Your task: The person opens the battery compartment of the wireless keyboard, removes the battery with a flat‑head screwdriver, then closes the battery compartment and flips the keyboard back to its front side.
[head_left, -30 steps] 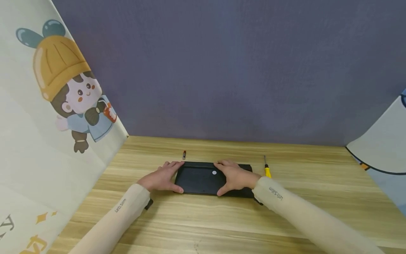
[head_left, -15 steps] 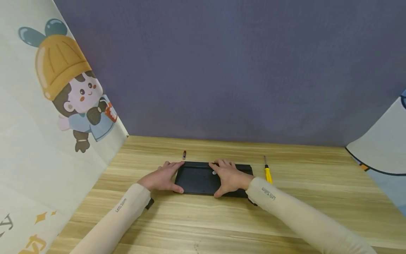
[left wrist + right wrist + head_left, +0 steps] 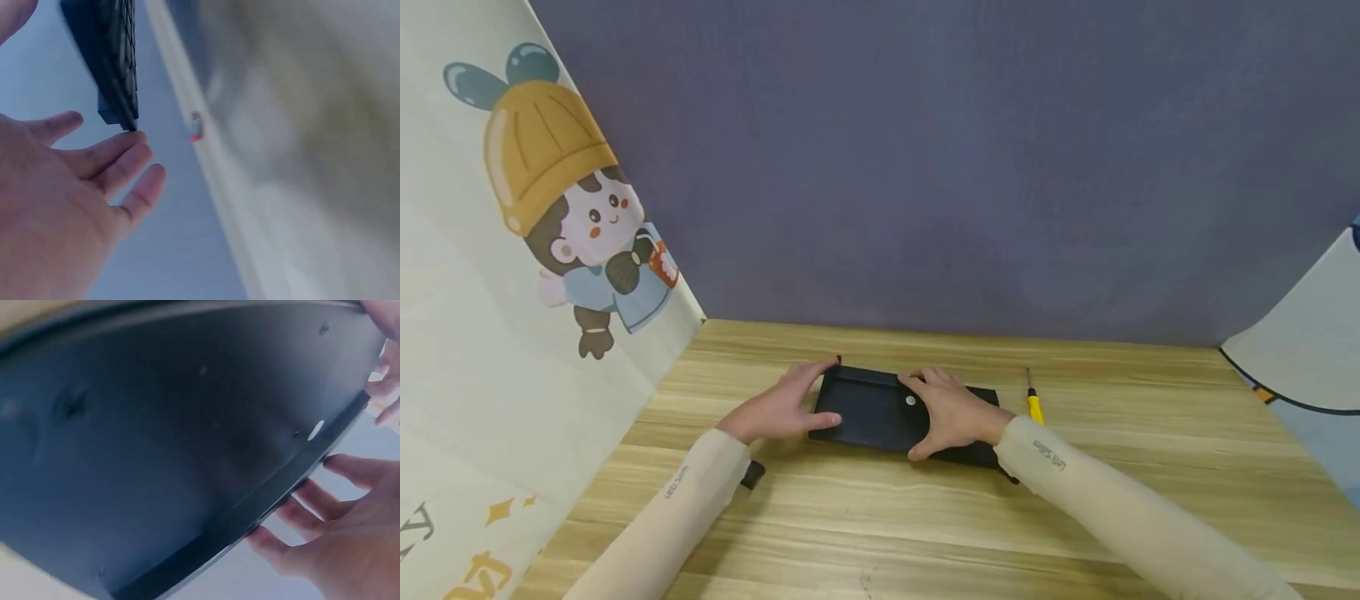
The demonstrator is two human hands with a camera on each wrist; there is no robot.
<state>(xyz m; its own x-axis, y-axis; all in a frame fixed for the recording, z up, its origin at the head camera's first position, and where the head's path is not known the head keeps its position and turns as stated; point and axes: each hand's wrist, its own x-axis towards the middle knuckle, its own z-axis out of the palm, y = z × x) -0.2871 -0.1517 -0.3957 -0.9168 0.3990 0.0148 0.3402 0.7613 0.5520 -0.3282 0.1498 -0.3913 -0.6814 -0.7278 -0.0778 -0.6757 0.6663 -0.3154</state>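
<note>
A black keyboard (image 3: 872, 412) is turned underside up between the hands; its keys show edge-on in the left wrist view. My left hand (image 3: 782, 407) holds its left end, thumb over the underside and a fingertip at the far corner. That end sits tilted up. My right hand (image 3: 958, 415) grips across the keyboard's width, thumb at the near edge, fingers along the far edge. In the right wrist view, the dark underside (image 3: 156, 425) shows small recessed holes and a pale oval spot. The right palm hides part of the keyboard's right half.
A screwdriver with a yellow handle (image 3: 1035, 409) lies to the right on the wooden table (image 3: 865, 533). Behind the keyboard's far left corner is a small red-tipped cylinder (image 3: 196, 127), mostly hidden in the head view. A dark partition (image 3: 955, 167) rises at the table's back.
The keyboard's left end has risen and shifted away, with the left hand following and covering most of the red-tipped cylinder. The right hand slid left, then back right a little.
</note>
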